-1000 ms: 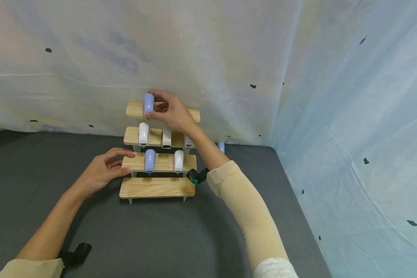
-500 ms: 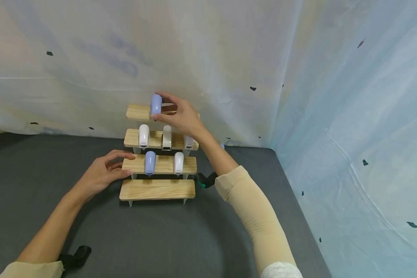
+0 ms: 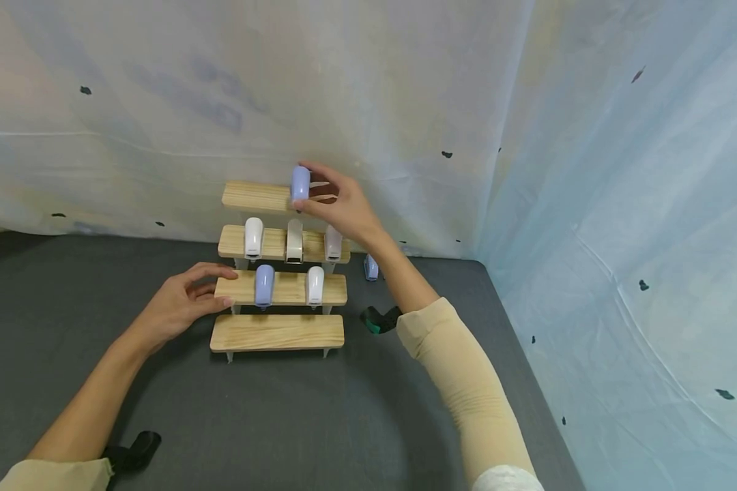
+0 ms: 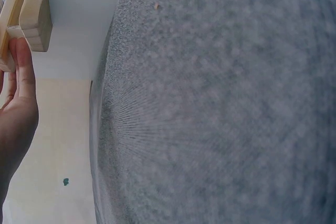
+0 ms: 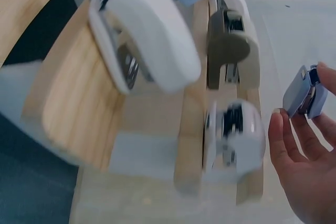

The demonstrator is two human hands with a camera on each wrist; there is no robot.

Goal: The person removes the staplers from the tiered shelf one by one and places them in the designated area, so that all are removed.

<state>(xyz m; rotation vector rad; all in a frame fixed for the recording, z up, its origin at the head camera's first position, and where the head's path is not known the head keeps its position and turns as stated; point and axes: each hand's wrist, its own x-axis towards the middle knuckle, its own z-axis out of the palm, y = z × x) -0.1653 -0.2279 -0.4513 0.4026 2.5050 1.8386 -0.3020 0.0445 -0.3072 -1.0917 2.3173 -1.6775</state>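
Observation:
A stepped wooden stand [image 3: 278,333] bears several small staplers. My right hand [image 3: 347,208] pinches a purple stapler [image 3: 300,184] between thumb and fingers at the top tier, past its middle; in the right wrist view the same purple stapler [image 5: 305,93] shows upright at the fingertips. My left hand [image 3: 178,300] holds the left end of the second tier from the bottom, fingers above and thumb at the front edge. That tier carries another purple stapler [image 3: 264,285] and a white stapler [image 3: 314,285]. Above it stand a white stapler [image 3: 254,239], a beige one [image 3: 294,240] and a pale one [image 3: 333,243].
One more purple stapler [image 3: 371,267] rests on the dark grey tabletop [image 3: 295,423] right of the stand, close to my right forearm. A pale cloth backdrop [image 3: 381,88] hangs right behind the stand and along the right side. Black wrist mounts stick out from both arms.
My right hand has moved rightward along the top tier with the purple stapler. The stapler on the tabletop now shows left of the forearm. The left hand keeps its hold.

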